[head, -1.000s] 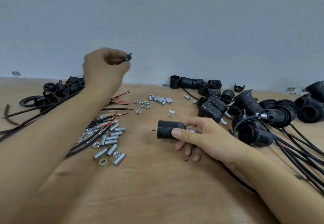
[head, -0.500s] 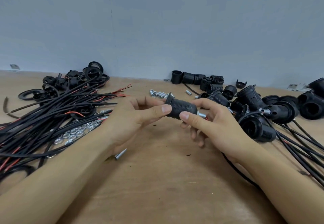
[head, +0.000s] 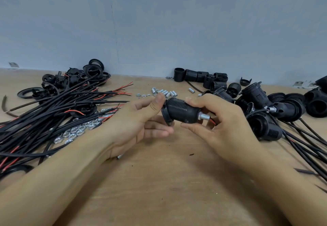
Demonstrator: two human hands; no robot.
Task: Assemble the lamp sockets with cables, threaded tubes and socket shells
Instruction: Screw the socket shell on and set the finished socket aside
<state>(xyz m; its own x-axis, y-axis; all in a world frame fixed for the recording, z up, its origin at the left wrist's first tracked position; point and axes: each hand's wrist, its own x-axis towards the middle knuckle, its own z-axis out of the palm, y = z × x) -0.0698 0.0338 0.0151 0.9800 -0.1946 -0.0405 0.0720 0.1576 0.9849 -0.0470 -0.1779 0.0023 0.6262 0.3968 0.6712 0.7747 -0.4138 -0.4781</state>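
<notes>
The ring now sits on the socket; left hand pinches it, right hand grips the socket; turn it squarely, avoiding cross-threading.

free: bare wooden table in front of the held socket | left of socket: cable bundle, nuts | right: assembled sockets, trailing cables | behind: threaded tubes, socket shells against the wall
</notes>
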